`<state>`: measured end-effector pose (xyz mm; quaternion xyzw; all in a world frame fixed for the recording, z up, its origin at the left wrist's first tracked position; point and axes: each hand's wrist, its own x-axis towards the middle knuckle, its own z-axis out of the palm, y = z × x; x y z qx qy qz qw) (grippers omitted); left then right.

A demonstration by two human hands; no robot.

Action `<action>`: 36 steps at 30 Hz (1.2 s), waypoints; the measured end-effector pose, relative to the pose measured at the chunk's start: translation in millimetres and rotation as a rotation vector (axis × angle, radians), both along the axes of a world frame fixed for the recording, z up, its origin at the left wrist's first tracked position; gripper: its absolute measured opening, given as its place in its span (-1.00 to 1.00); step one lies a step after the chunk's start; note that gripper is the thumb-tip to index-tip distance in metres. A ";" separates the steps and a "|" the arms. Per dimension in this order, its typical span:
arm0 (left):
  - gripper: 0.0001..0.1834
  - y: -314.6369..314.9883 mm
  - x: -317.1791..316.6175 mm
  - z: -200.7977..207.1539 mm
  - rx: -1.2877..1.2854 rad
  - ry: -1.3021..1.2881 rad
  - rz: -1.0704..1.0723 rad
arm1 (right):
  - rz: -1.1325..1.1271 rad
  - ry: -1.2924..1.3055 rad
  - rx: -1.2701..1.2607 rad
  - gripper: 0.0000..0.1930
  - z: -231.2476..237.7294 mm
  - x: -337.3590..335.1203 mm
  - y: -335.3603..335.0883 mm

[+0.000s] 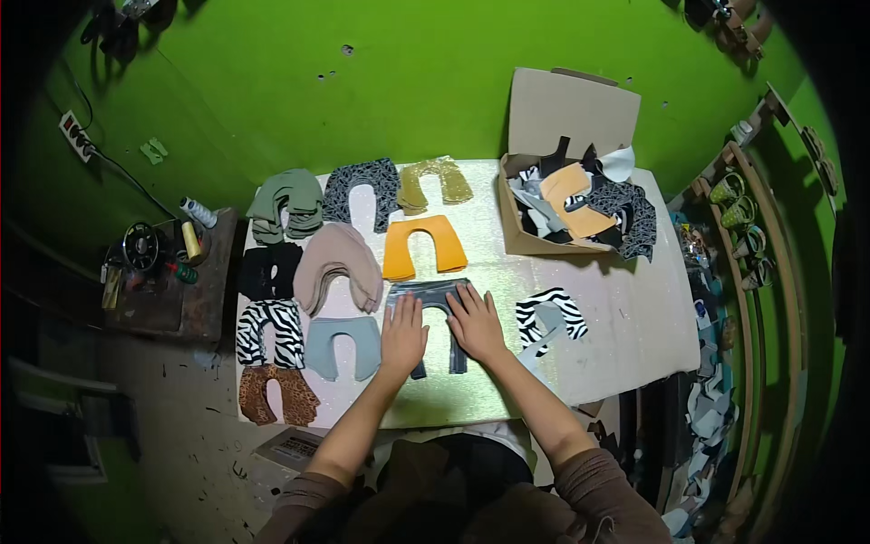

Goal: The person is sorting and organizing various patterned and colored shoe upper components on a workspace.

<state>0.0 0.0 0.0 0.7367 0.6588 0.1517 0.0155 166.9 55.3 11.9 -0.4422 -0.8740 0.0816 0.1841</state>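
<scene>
Both my hands rest flat on a dark grey U-shaped cut piece [426, 290] near the table's middle. My left hand [405, 334] lies on its left arm, fingers stretched out. On its right shoulder my right hand [475, 323] is spread, with nothing gripped. Beside my left hand is a light grey U-shaped stack [343, 343]. An orange U-shaped stack [424, 240] sits just beyond the dark piece. To the right of my right hand lies a zebra-patterned U-shaped piece [571, 313] with grey scraps touching it.
More U-shaped stacks, pink [331, 258], green [290, 199], black, patterned and gold [435, 184], cover the table's left and back. An open cardboard box [553, 245] of scraps stands back right. A sewing machine table [195, 304] is at left, a sandal rack [739, 227] at right.
</scene>
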 end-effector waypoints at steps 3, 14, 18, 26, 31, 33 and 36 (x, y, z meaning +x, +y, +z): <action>-0.55 -2.2 38.8 33.2 -0.022 -0.058 0.062 | -0.006 0.112 0.004 -0.58 8.4 30.0 -1.8; -0.69 44.9 179.5 27.7 -0.142 -0.320 0.001 | -0.268 0.048 -0.023 -0.61 2.0 194.0 59.3; -0.46 57.7 192.2 17.7 -0.110 -0.269 0.078 | -0.249 -0.007 -0.144 -0.54 1.5 204.1 58.3; -0.65 64.2 203.2 18.5 -0.237 -0.242 0.148 | -0.143 0.017 -0.422 -0.46 7.5 212.7 75.2; -0.82 57.2 195.4 40.5 -0.166 -0.625 0.085 | 0.011 0.525 -0.556 -0.67 15.8 221.2 93.9; -0.77 57.7 190.4 49.0 -0.145 -0.703 0.077 | -0.026 0.833 -0.902 -0.84 27.1 224.8 97.4; -0.73 54.2 189.1 71.4 -0.179 -0.928 0.218 | -0.017 0.943 -0.978 -0.88 42.3 224.5 100.6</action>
